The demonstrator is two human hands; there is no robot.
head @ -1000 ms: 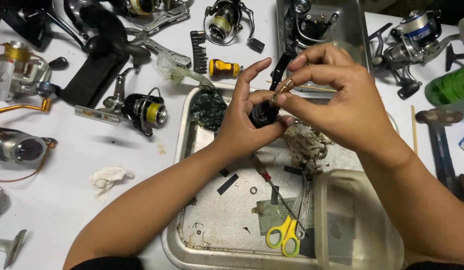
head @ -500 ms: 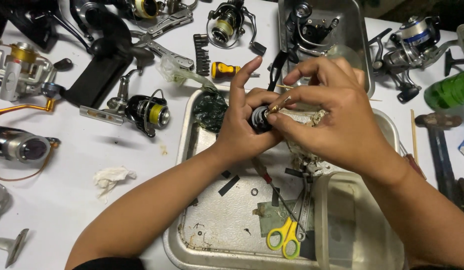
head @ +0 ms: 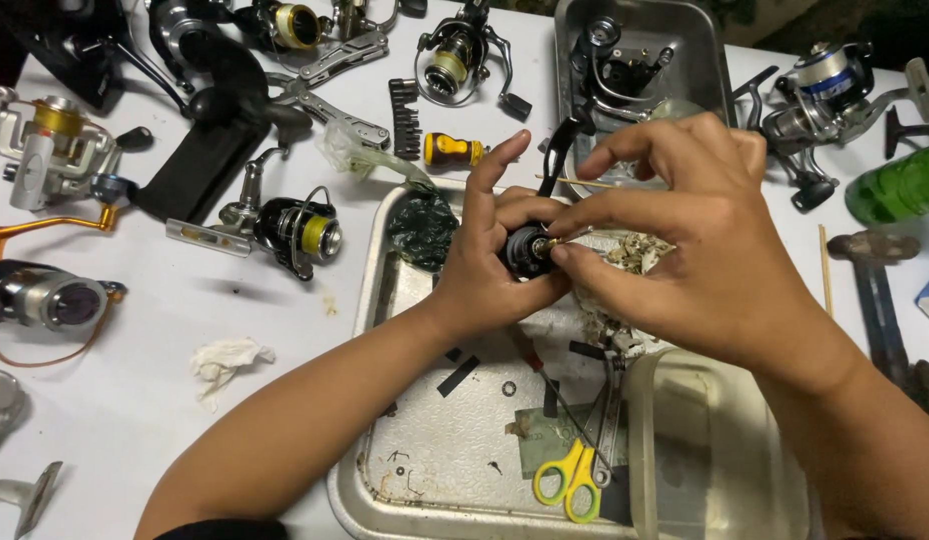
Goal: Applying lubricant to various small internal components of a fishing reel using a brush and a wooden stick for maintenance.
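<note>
Between both hands (head: 625,250), a black reel part (head: 528,252).

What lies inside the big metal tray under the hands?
In the metal tray: yellow scissors, a dark green bag, small black strips, a washer. The hands cover its middle.

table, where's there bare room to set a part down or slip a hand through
Bare white table lies left of the metal tray, below the black reel and around the crumpled tissue. Inside the tray, some bare floor left of the yellow scissors. The top edge, with reels and pliers, is crowded.
</note>
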